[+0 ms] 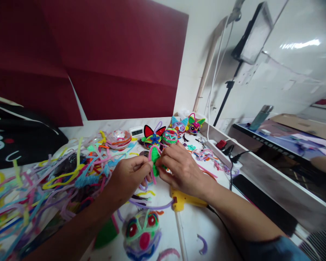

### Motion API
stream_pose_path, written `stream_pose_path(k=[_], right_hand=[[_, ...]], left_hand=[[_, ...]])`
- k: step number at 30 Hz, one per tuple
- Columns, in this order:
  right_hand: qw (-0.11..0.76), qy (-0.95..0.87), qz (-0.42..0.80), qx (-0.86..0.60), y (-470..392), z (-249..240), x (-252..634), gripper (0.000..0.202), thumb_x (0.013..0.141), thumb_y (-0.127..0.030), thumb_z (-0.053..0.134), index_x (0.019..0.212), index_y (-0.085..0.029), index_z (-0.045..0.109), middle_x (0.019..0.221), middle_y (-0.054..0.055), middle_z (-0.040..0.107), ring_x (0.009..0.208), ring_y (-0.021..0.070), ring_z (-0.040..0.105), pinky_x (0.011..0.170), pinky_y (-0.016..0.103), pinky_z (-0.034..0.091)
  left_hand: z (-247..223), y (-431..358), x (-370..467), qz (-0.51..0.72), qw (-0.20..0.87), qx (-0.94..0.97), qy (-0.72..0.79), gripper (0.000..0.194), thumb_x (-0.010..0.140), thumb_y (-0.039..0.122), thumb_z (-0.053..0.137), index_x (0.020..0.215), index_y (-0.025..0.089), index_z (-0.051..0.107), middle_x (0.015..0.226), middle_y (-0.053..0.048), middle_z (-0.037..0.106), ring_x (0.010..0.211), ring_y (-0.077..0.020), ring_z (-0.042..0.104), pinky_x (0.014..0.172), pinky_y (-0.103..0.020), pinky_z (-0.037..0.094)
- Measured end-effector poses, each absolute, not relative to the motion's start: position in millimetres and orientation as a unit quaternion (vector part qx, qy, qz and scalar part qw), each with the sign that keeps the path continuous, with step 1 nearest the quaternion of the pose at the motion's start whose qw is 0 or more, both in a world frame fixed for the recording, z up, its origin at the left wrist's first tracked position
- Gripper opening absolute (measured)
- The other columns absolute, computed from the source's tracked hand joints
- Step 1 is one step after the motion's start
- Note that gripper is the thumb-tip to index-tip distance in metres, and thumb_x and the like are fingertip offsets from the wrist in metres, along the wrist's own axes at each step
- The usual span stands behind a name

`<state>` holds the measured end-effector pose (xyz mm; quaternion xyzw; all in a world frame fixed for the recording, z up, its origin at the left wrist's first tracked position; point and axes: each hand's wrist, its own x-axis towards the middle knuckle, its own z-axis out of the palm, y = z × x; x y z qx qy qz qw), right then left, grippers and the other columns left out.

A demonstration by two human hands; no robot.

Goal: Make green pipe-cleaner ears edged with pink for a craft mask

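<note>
My left hand (132, 174) pinches the left edge of a green ear-shaped piece (155, 159) with a pink pipe cleaner (151, 152) curved along its edge. On the other side, the closed fingers of my right hand (180, 166) grip the same piece and partly cover it. Below the hands sits a clear ball (141, 235) decorated with pipe cleaners, two red eyes and a pink nose. Under my right forearm lies a yellow hot glue gun (188, 200), with a glue stick (181, 232) projecting from it.
Loose pipe cleaners (38, 203) heap up on the left. Finished decorated balls (153, 139) stand at the back beside a small digital clock (136, 131). A power strip (225, 156) and a dark phone (263, 203) lie on the right, along a raised board.
</note>
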<state>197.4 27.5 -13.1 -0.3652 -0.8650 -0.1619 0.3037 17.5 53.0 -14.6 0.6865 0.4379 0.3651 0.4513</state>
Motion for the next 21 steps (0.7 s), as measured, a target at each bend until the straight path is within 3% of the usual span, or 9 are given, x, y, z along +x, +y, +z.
stream_pose_path(k=[21], right_hand=[[0.253,-0.893,-0.160,-0.337,27.0,-6.0,198.7,0.019,0.094,-0.024,0.044,0.088,-0.015,0.060,0.085,0.006,0.059,0.080,0.0183,0.044,0.073,0.035,0.030]], left_hand=[[-19.3,55.4,16.2,0.349,0.470,0.684,0.435,0.025,0.074,0.031,0.053,0.052,0.020,0.057,0.049,0.001,0.061,0.044,-0.0147,0.057,0.044,-0.024,0.047]])
